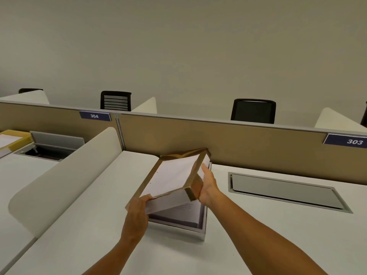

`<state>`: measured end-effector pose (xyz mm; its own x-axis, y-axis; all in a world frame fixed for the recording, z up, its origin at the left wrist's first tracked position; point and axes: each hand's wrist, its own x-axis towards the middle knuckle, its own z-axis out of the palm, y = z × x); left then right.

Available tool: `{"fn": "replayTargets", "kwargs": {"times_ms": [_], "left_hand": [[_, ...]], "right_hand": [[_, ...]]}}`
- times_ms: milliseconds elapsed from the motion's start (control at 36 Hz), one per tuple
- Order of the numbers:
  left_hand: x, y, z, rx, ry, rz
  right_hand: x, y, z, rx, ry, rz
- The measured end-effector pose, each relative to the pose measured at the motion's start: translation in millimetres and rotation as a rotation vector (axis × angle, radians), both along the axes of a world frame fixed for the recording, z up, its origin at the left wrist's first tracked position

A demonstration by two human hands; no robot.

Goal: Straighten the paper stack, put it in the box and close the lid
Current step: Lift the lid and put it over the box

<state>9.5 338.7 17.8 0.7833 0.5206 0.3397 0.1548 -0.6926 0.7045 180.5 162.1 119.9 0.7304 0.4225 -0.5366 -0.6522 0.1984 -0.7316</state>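
Note:
A shallow box lid with gold-brown edges and a white inner face is held tilted above the desk. My left hand grips its near left corner. My right hand holds its right edge. Directly under it sits a white box on the desk, holding the paper stack, whose top sheet shows printed lines. The lid hides most of the stack. A white surface hangs just under the lid's near edge; whether it is paper or part of the lid is unclear.
A rounded white divider borders the desk on the left and a tan partition closes the back. A grey cable flap lies in the desk to the right. On the neighbouring desk sits a yellow box. Black chairs stand beyond.

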Motion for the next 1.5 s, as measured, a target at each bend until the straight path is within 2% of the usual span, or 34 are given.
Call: {"fn": "replayTargets", "kwargs": {"times_ms": [83, 194, 306, 444, 528, 639, 889, 972, 1111, 1250, 1389, 1500], "left_hand": [[2.7, -1.2, -4.7, 0.144, -0.021, -0.041], [3.9, 11.3, -9.4, 0.338, 0.094, -0.241], [8.0, 23.1, -5.3, 0.201, 0.204, -0.268], [29.8, 27.8, 3.7, -0.050, 0.285, -0.043], [45.7, 30.7, 2.1, -0.038, 0.419, 0.100], [57.4, 35.2, 1.3, -0.047, 0.570, 0.188], [57.8, 42.0, -3.5, -0.116, 0.550, 0.224], [57.7, 43.3, -4.4, -0.081, 0.553, 0.239], [61.4, 40.4, -2.3, 0.027, 0.614, 0.245], [62.2, 37.3, -5.6, 0.030, 0.628, 0.251], [63.8, 39.6, -14.3, 0.048, 0.629, 0.222], [66.1, 46.4, -19.9, 0.056, 0.654, 0.168]], "right_hand": [[-0.6, -7.3, -13.7, -0.288, -0.092, 0.028], [-3.8, -16.9, -34.2, -0.416, -0.154, 0.010], [-12.2, -24.6, -49.6, -0.418, -0.150, 0.007], [-22.6, -28.4, -61.4, -0.441, -0.175, 0.004], [-27.4, -30.3, -66.2, -0.565, -0.166, 0.046], [-27.7, -31.1, -70.7, -0.695, -0.250, 0.142], [-28.2, -25.9, -71.3, -0.862, -0.338, 0.327], [-29.1, -25.3, -69.2, -0.899, -0.370, 0.381], [-33.6, -26.2, -66.4, -0.979, -0.297, 0.482], [-38.9, -25.6, -66.0, -0.965, -0.271, 0.558], [-37.1, -22.9, -74.1, -1.001, -0.344, 0.595], [-32.7, -29.6, -74.9, -0.958, -0.314, 0.570]]}}
